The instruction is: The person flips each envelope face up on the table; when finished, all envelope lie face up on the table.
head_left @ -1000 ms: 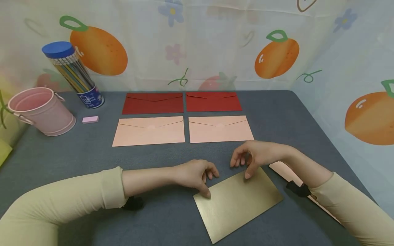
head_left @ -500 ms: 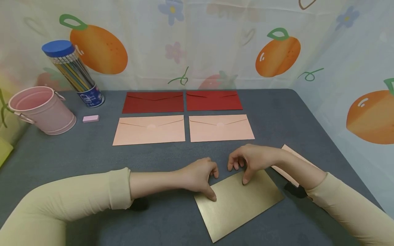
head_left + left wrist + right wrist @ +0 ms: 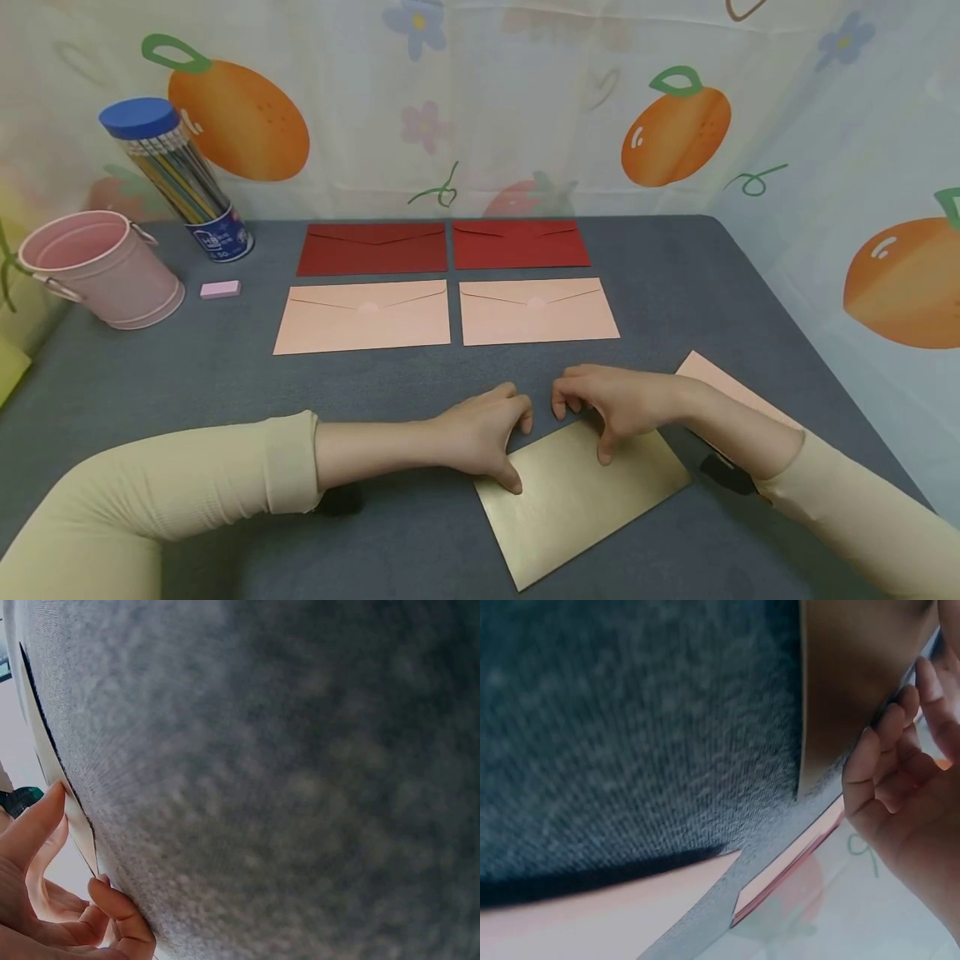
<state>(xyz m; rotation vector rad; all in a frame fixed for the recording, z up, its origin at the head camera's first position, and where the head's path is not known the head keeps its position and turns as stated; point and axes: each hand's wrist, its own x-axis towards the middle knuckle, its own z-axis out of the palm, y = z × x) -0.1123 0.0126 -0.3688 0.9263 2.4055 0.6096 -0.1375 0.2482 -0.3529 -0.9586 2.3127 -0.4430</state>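
Note:
A plain gold envelope (image 3: 577, 508) lies at an angle on the grey table, no flap showing. My left hand (image 3: 480, 433) is at its left corner, thumb on the gold surface and the bent fingers just beyond the far edge. In the left wrist view the thumb (image 3: 39, 821) touches the envelope (image 3: 56, 769) near its corner. My right hand (image 3: 622, 404) is over the far edge farther right. Its thumb extends over the gold face, and its loosely bent fingers (image 3: 877, 761) hang past that edge, apart from the thumb.
Two peach envelopes (image 3: 363, 321) lie in a row behind my hands, with two red envelopes (image 3: 375, 250) behind them. Another peach envelope (image 3: 731, 387) is partly under my right forearm. At left stand a pink bucket (image 3: 112, 275), a pink eraser (image 3: 220, 289) and a pencil tub (image 3: 217, 237).
My left hand has shifted slightly right along the gold envelope. The right hand has moved nearer to me, its thumb now farther in over the gold face. The envelope has hardly moved.

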